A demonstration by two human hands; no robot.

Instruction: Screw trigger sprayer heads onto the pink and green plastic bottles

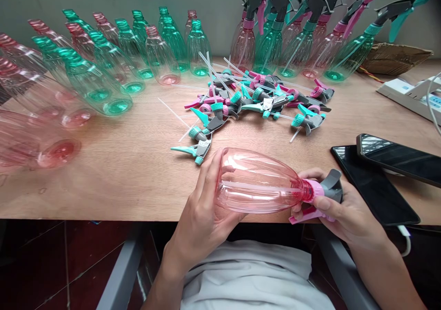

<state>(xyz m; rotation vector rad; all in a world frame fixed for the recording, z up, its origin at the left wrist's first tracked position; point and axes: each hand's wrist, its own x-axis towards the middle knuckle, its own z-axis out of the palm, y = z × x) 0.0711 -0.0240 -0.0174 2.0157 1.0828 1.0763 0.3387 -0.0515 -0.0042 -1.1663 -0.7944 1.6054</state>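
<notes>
A clear pink bottle [258, 177] lies sideways in the air over the table's front edge, its neck toward the right. Around its base end, my left hand [203, 209] is closed. My right hand [344, 213] grips the pink and grey spray head [317, 193] at the bottle's neck, the thumb pressed on the pink collar. A thin tube runs inside the bottle. Beyond the hands is a pile of loose pink, teal and grey spray heads [265, 96] with white tubes; one teal spray head [198, 147] lies nearest the bottle.
Several open pink and green bottles [110, 89] stand at the left and back. Several bottles with spray heads [272, 48] are lined up at the back right. Two phones [375, 186] overlap at the right, near a white power strip [406, 94] and a brown cardboard piece [389, 57].
</notes>
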